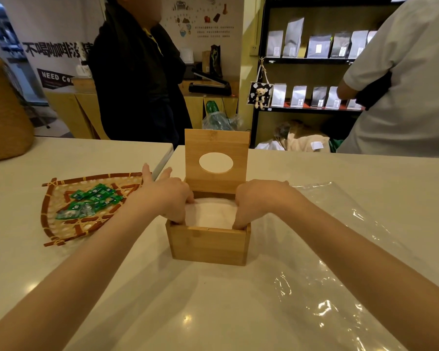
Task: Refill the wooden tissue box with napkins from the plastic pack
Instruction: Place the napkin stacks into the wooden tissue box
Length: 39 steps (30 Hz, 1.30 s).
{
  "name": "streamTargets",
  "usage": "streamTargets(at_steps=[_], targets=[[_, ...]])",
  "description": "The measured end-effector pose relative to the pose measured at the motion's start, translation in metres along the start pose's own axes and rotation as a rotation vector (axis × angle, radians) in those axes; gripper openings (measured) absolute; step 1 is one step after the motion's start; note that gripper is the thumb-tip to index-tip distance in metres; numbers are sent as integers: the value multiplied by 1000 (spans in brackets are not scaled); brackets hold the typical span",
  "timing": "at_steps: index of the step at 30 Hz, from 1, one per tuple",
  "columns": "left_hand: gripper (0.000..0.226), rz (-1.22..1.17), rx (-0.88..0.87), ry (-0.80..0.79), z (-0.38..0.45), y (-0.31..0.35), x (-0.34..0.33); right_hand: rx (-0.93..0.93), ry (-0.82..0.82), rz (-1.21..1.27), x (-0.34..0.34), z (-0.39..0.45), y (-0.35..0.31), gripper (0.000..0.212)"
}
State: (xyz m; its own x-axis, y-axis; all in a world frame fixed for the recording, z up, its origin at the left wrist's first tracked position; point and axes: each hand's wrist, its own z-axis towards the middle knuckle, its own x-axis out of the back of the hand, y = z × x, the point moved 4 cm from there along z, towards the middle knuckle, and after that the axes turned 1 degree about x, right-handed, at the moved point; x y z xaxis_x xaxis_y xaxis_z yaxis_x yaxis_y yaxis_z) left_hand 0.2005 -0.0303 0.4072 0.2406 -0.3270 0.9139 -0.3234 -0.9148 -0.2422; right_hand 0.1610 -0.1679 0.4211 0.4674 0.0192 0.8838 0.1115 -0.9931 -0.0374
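Bamboo-coloured wood makes up the one tissue box (208, 245), which sits in the middle of the pale counter (137, 312) with its hinged lid (216, 148) standing upright at the far edge, an oval slot cut through it. Both bare forearms reach in from the near corners of the view and meet over the open top. The left hand (171, 198) is turned palm-in at the box's left wall, with some fingers curled down inside against the white napkins (209, 215) and two fingers lifted and pointing away over the rim. The right hand (255, 201) mirrors it at the right wall, fingers bent and dipped into the box, knuckles up. Each hand presses on an edge of the one napkin stack, which lies inside the box and fills it nearly to the rim; whether the fingers truly pinch the paper or only push it cannot be told. One clear plastic pack (340, 262) lies flat and crumpled on the counter to the right of the box, near the right forearm. One woven fan-shaped tray (61, 224) rests to the left, holding a loose heap of small green sachets (94, 201), too jumbled to count. Two other people stand beyond the counter.
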Motion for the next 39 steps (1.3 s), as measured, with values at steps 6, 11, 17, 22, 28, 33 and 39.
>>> streamTargets(at_steps=[6, 11, 17, 22, 28, 33, 39], targets=[[29, -678, -17, 528, -9, -35, 37, 158, 519, 453, 51, -19, 37, 15], [104, -713, -121, 795, -6, -25, 60, 141, 931, 448, 79, -10, 47, 50], [83, -531, -79, 805, 1, -11, 50, 309, 839, 508, 63, 15, 34, 46], [74, -529, -92, 877, -7, -11, 48, 364, 914, 523, 57, 10, 35, 41], [45, -788, -261, 954, -27, -8, 33, 484, 1079, 493, 38, -18, 25, 24], [13, -1056, -383, 837, -51, -11, 13, 506, 1010, 450, 11, -39, 14, 36], [29, -1170, -426, 694, -62, -17, -12, 583, 964, 509, -20, -51, 9, 33]])
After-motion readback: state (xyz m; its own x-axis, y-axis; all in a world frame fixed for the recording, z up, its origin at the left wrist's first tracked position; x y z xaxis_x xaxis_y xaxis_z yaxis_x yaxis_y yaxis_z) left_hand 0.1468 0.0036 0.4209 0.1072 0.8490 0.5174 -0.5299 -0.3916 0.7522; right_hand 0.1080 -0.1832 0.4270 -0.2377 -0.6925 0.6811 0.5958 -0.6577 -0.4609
